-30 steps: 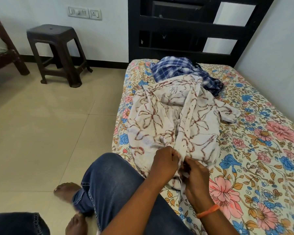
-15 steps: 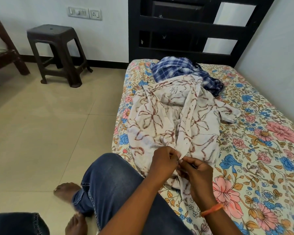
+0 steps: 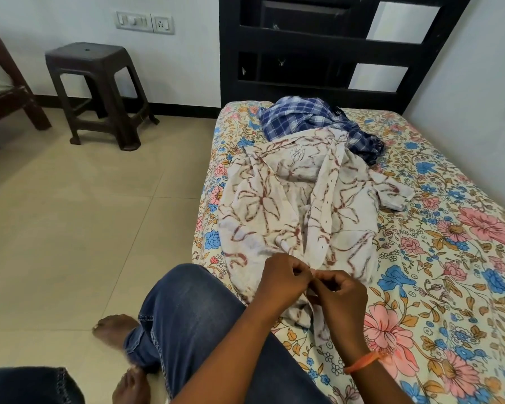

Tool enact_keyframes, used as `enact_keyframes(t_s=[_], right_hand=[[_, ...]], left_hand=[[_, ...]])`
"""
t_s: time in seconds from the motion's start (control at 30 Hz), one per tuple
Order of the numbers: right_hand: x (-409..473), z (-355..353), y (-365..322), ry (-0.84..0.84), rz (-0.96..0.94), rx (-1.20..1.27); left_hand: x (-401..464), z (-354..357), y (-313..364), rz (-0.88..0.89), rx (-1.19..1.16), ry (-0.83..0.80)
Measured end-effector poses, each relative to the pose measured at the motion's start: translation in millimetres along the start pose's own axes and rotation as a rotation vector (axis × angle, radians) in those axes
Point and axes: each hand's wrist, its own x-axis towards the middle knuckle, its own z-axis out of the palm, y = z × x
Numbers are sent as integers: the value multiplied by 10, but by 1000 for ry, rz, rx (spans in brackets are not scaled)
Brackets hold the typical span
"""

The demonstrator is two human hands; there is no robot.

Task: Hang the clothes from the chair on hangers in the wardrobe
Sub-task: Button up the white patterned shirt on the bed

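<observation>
Both hands work at the front edge of a patterned shirt spread on the bed.

The white shirt with brown flower lines lies open on the flowered bedsheet, collar at the far end, hem at the near end. The left hand and right hand meet at the near end of the shirt's button strip, each grip curled and pinching the cloth there, fingertips almost touching. An orange band circles the right wrist. A blue checked shirt lies crumpled just beyond the collar, touching it, near the dark headboard. The person's knee in blue jeans rests at the bed's left edge. A dark plastic stool stands on the tiled floor at far left, under a wall switch plate.
</observation>
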Motion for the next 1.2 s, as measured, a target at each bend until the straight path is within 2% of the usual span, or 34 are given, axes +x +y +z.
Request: enact_keyframes(t_s=[0.17, 0.4, 0.47, 0.67, 0.8, 0.9, 1.07, 1.2], right_hand=[[19, -10, -18, -45, 59, 103], [41, -48, -45, -151, 130, 231], [50, -48, -49, -170, 133, 246], [115, -60, -54, -216, 237, 355], [149, -37, -70, -249, 322, 421], [167, -29, -97, -244, 338, 435], [175, -50, -92, -254, 385, 449], [223, -98, -100, -269, 367, 434]], left_hand=[[66, -25, -36, -76, -58, -8], [119, -85, -111, -370, -553, -70], [121, -104, -115, -427, -626, -93], [144, -63, -114, -514, -671, -81], [175, -22, -132, -493, -637, -79], [185, -7, -168, -425, -525, -39], [189, -26, -173, -427, -602, -89], [206, -13, -173, -425, -536, -88]])
